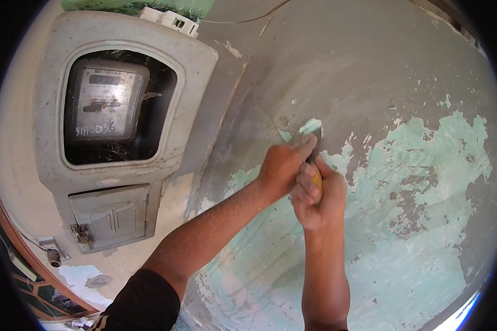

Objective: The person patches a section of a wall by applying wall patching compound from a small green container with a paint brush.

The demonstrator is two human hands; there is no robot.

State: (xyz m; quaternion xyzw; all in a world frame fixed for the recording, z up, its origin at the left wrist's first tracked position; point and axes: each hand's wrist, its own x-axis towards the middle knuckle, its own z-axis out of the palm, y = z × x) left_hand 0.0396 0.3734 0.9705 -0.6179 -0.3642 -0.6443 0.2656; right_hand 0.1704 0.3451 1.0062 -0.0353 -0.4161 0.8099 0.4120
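My right hand (pixel 321 193) is wrapped round the yellow handle of a paint scraper (pixel 316 144). Its metal blade points up and meets the wall at a curl of loosened green paint (pixel 310 126). My left hand (pixel 284 165) is closed beside the blade, its fingers pressed against the scraper just above the handle. Pale green paint (pixel 270 254) covers the lower wall in ragged patches, and bare grey plaster (pixel 337 66) shows above. Fine paint flecks dust my left forearm.
On the left hangs a grey meter box (pixel 196 60) with a glazed window and an electricity meter (pixel 107 102) inside. Below is its small latched door (pixel 111 215). A white plastic fitting (pixel 169 22) sits on top. A cable (pixel 248 21) runs along the upper wall.
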